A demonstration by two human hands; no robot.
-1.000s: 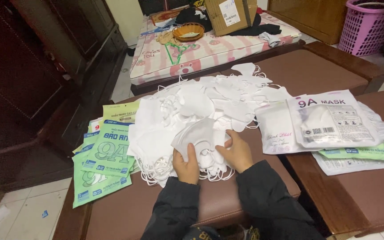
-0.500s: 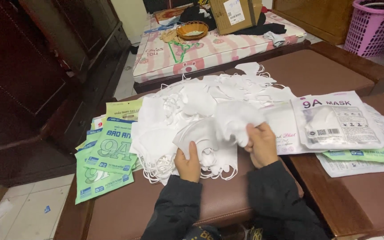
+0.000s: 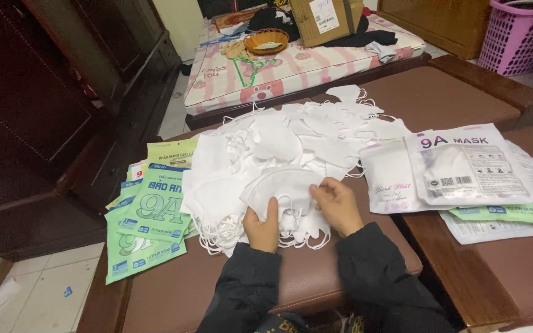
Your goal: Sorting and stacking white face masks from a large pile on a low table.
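- The left hand (image 3: 262, 225) presses down on the near edge of a white mask (image 3: 282, 188), fingers curled over it, thumb up along the fabric.
- The right hand (image 3: 338, 206) pinches the same mask at its right edge, fingers closed on the fabric beside the ear loop.
- That mask lies folded, curved side up, at the front of a big heap of masks (image 3: 279, 148) spread over the brown table (image 3: 174, 290).
- Loose ear loops trail from the heap towards the front edge of the table, tangled under the left hand.
- A stack of green packets (image 3: 149, 222) sits just left of the heap, fanned out and partly overhanging the table.
- White packets (image 3: 464, 163) lie to the right of the heap, with more green-trimmed ones under them.
- Step in hand, as I judge it: one mask is being separated and flattened from the heap.
- The next move likely calls for lifting it free of the tangled loops without dragging its neighbours along, so a firm hold at both ends matters.
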